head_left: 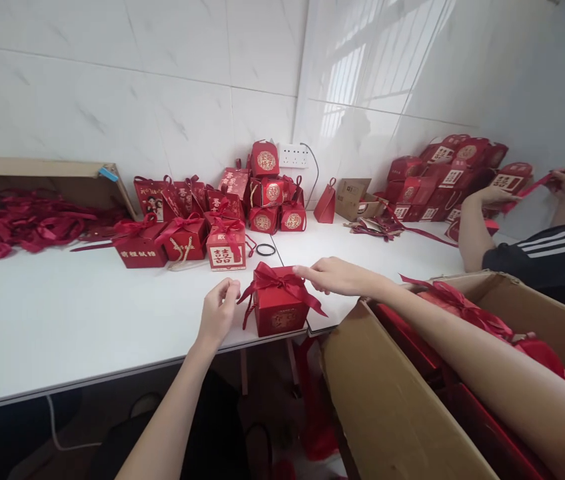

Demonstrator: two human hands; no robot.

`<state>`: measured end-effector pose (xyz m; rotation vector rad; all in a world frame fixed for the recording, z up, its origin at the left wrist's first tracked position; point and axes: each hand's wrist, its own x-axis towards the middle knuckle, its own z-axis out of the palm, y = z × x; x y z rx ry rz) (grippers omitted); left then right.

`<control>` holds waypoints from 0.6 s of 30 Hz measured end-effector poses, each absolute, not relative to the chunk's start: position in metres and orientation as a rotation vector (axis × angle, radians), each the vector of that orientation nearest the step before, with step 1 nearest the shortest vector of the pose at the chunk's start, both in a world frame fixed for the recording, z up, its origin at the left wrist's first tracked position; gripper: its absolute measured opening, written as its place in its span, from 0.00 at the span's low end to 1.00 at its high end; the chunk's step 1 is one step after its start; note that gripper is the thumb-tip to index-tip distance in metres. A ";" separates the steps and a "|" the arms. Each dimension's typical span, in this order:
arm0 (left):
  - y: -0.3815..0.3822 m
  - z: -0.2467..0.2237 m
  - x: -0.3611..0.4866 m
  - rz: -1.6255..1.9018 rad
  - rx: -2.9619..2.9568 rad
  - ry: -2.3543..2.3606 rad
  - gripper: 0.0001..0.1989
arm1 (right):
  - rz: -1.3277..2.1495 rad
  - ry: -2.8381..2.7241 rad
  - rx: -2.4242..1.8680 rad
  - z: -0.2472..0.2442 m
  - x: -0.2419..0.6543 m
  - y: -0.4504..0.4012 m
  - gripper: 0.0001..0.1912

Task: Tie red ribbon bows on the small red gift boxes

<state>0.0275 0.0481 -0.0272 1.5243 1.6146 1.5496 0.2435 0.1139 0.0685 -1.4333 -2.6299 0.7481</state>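
Note:
A red gift box (280, 317) with gold print on its front stands near the table's front edge. A dark red ribbon bow (280, 283) is tied over its top, with tails hanging at both sides. My left hand (219, 308) is just left of the box, fingers curled in beside the left ribbon tail; whether anything is between them is hidden. From the right, my right hand (336, 275) reaches to the box's top right corner, one finger stretched out to the bow and the other fingers bent below, apart from it.
Several finished red boxes (140, 243) and a black ring (265, 249) sit behind. At left, a carton (37, 167) spills red ribbons (37, 227). A large carton (387, 393) holding red boxes stands right, under my forearm. Another person's hands (500, 195) hold a ribbon near stacked boxes (442, 177).

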 end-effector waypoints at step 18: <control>0.056 0.000 -0.012 1.947 0.443 0.799 0.08 | 1.485 -2.287 -1.010 0.097 0.292 0.149 0.18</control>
